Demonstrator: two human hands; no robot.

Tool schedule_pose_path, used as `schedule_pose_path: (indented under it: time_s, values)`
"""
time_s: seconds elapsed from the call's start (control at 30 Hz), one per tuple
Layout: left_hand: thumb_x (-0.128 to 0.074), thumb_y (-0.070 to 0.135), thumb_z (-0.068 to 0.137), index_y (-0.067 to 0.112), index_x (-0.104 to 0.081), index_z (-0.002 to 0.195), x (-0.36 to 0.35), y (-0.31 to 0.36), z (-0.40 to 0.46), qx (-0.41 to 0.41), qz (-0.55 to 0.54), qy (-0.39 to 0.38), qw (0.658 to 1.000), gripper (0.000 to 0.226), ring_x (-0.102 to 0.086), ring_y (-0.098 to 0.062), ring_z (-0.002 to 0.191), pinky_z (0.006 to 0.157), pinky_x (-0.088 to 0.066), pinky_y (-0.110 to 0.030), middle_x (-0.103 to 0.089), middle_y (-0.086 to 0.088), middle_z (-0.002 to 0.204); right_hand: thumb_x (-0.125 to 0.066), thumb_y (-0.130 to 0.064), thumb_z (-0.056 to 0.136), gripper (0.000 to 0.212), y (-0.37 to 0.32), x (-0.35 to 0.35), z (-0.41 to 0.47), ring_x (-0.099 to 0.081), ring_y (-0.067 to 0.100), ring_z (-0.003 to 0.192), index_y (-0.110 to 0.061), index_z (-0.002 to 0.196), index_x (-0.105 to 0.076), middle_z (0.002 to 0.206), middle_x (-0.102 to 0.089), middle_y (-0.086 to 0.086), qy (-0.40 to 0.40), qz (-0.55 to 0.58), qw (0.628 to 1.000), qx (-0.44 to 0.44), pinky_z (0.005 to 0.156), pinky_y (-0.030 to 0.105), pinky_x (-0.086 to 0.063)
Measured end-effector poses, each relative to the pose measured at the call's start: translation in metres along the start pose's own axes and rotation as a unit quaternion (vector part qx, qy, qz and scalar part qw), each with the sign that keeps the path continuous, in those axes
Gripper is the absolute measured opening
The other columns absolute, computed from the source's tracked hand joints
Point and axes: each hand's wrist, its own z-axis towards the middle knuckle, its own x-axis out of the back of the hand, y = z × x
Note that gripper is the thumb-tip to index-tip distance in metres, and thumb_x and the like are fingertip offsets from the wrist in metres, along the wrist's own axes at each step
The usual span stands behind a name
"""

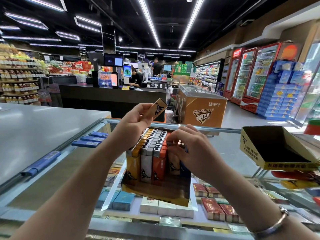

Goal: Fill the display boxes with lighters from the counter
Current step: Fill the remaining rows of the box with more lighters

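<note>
A brown display box [155,193] stands on the glass counter [230,148], packed with rows of upright yellow, white and orange lighters [147,161]. My left hand [135,120] is raised above the box and pinches one tan lighter [156,109] with a black figure on it. My right hand [192,146] rests on the right side of the box, fingers curled over the lighter tops there. Several blue lighters [90,140] lie loose on the counter to the left. A second yellow display box [277,149], empty inside, sits at the right.
Cigarette packs [213,205] fill the case under the glass. A grey countertop [34,129] spreads to the left. Red and yellow lighters [297,179] lie under the empty box. Beyond stand a checkout desk [112,94], an orange freezer [200,104] and drink coolers [251,75].
</note>
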Motion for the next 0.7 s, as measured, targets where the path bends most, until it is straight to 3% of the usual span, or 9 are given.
schedule_pose_path:
  time_s: [0.17,0.33,0.43,0.57,0.7]
  values:
    - [-0.048,0.002,0.092,0.03,-0.058,0.098,-0.001,0.0,-0.001,-0.002,-0.001,0.003,1.0,0.03,-0.054,-0.005,0.074,0.063,-0.045,-0.008,-0.061,-0.004,0.091,-0.071,-0.004,0.076,0.012,0.006,0.002,0.002,-0.047,0.009,0.083,-0.009,0.084,-0.063,0.088,-0.062,0.0,-0.02,0.002,0.999,-0.027,0.068,0.01,-0.034]
    - [-0.05,0.005,0.092,0.031,-0.059,0.098,-0.001,0.0,-0.003,-0.002,0.001,-0.004,1.0,0.029,-0.054,-0.009,0.072,0.06,-0.044,-0.009,-0.063,-0.009,0.093,-0.069,-0.001,0.078,0.015,0.001,0.004,-0.002,-0.058,0.016,0.076,-0.011,0.08,-0.059,0.083,-0.06,-0.004,-0.005,0.048,0.998,-0.027,0.06,0.021,-0.047]
    - [-0.051,0.006,0.092,0.033,-0.059,0.097,0.001,0.0,-0.002,0.006,0.001,0.001,1.0,0.029,-0.052,-0.011,0.07,0.056,-0.043,-0.012,-0.063,-0.013,0.095,-0.069,-0.002,0.078,0.014,-0.002,0.004,-0.002,-0.06,0.021,0.07,-0.009,0.075,-0.058,0.078,-0.065,0.003,0.007,0.026,1.0,-0.016,0.056,0.033,-0.051]
    - [-0.051,0.005,0.091,0.033,-0.059,0.096,0.001,0.0,-0.001,0.012,-0.002,-0.001,1.0,0.029,-0.053,-0.008,0.07,0.058,-0.045,-0.014,-0.063,-0.012,0.097,-0.07,-0.006,0.076,0.015,-0.003,0.01,-0.001,-0.061,0.023,0.065,-0.01,0.071,-0.057,0.074,-0.066,0.004,0.011,-0.007,1.0,0.006,0.051,0.034,-0.05]
    - [-0.052,0.006,0.091,0.034,-0.059,0.096,0.001,-0.001,-0.001,0.016,-0.006,-0.004,1.0,0.029,-0.057,-0.018,0.08,0.06,-0.047,-0.014,-0.064,-0.007,0.094,-0.066,-0.008,0.076,0.012,-0.003,0.015,0.0,-0.057,0.023,0.059,-0.008,0.069,-0.055,0.07,-0.063,0.003,-0.017,-0.036,0.999,0.028,0.047,0.036,-0.048]
